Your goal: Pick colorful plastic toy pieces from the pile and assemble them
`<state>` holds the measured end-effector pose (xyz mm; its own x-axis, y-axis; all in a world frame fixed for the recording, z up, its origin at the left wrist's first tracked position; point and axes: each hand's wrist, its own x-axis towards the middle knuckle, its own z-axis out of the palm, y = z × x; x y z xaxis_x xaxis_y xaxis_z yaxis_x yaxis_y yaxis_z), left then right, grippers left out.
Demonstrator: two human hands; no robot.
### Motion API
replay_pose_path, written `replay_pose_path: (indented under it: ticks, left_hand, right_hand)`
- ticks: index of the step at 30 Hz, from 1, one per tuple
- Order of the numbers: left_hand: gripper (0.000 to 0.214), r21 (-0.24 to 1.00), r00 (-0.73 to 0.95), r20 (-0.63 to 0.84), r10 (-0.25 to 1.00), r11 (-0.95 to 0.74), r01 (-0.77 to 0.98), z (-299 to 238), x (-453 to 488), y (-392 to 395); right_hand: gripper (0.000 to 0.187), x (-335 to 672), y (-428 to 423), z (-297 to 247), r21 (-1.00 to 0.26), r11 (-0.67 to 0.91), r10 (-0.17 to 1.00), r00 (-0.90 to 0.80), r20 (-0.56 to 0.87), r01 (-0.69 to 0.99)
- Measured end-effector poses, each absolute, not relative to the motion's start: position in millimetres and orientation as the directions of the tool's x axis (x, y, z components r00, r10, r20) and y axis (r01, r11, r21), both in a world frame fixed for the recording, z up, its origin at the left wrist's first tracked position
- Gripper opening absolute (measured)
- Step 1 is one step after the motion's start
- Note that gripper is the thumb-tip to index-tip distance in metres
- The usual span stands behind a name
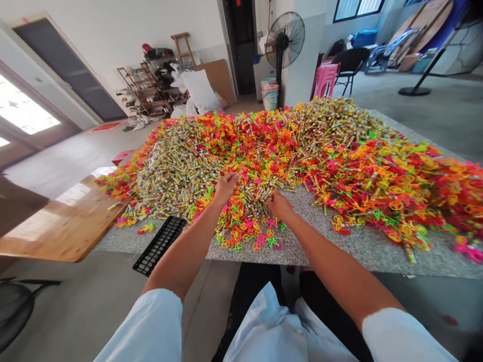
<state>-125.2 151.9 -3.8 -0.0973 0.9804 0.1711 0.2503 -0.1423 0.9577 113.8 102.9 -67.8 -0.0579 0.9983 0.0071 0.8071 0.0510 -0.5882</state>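
Both hands are down in the heap of small plastic toy pieces [287,151] on the stone tabletop [362,246]. Left hand [225,187] is curled, knuckles up, fingers bunched into the small printed tubes [177,171]; can't tell if it's actually pinching one. Right hand [279,205] sits at the heap's near edge, fingers tucked under and out of sight, so grip unclear too.

Around: black slotted tray [160,245] overhangs the near table edge, left of the left arm. Loose neon rings and stars [249,236] scattered between the forearms. Wooden tabletop [64,226] butts against the stone one on the left. Behind the heap: standing fan [285,34], pink stool [324,78], shoe rack [145,90].

Heap runs off frame at right. Individual pieces too small and tangled to identify. Fingertips of both hands hidden.
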Motion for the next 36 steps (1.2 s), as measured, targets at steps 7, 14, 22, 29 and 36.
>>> replay_pose_path:
  ticks: [7,14,22,29,36]
  left_hand:
    - [0.044,0.915,0.124,-0.168,0.978,0.202,-0.349,8.8,-111.9,112.7]
    - [0.033,0.856,0.342,-0.145,0.928,0.291,-0.427,9.6,-81.5,77.0]
    - [0.029,0.911,0.343,-0.092,0.935,0.218,-0.35,16.1,-48.2,40.8]
    - [0.034,0.983,0.239,-0.088,0.967,0.123,-0.134,-0.5,-46.6,36.6]
    - [0.038,0.957,0.072,-0.201,0.977,0.211,-0.198,-15.9,-85.8,30.2]
  right_hand:
    - [0.029,114.8,78.3,-60.0,-0.962,0.164,0.986,-0.067,0.153,0.218]
    - [0.042,111.4,33.9,-38.2,-0.981,0.189,0.98,-0.051,0.191,-0.041]
    - [0.043,134.3,7.3,-24.3,-0.977,0.191,0.98,-0.032,0.195,-0.091]
    - [0.038,151.0,10.7,-57.4,-0.994,0.076,0.997,0.019,0.078,0.076]
    - [0.031,196.9,12.5,-111.9,-0.727,-0.039,0.986,0.145,0.084,0.686]
